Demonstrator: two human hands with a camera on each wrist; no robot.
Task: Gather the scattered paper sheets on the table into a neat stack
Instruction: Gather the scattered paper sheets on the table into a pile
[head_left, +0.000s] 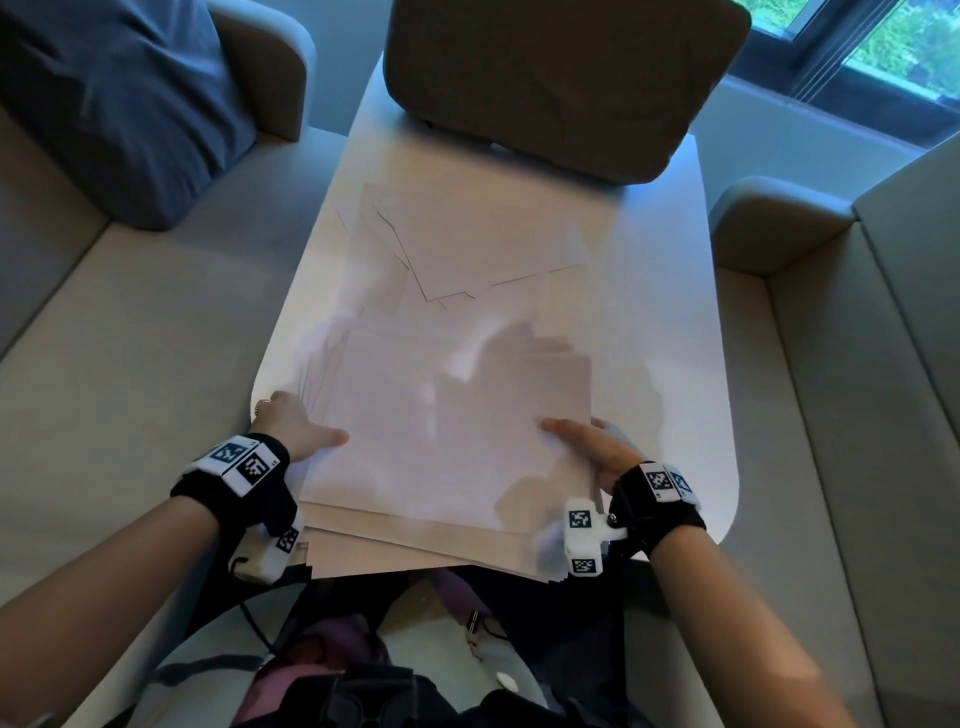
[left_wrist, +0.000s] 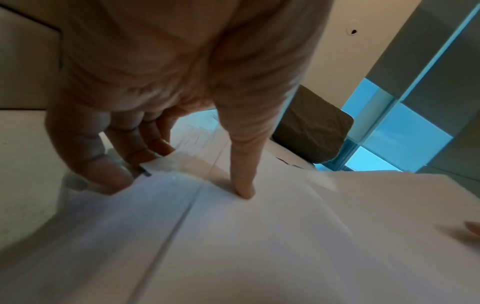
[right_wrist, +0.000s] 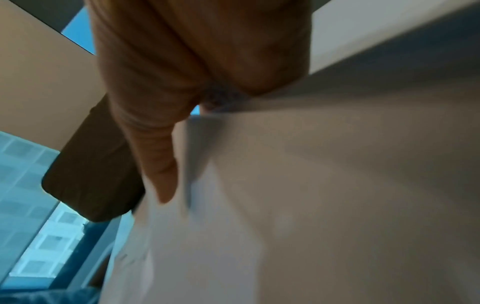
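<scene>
A thick, uneven stack of white paper sheets lies at the near end of the white table and overhangs its front edge; it looks motion-blurred. My left hand grips the stack's left edge, thumb pressing on top and fingers curled at the side. My right hand grips the right edge with its thumb on top; its fingers are hidden under the paper. Several loose, overlapping sheets lie fanned out farther back on the table.
A brown cushion rests on the table's far end, just beyond the loose sheets. A blue pillow sits on the beige sofa to the left. More beige seating stands on the right, with a window behind.
</scene>
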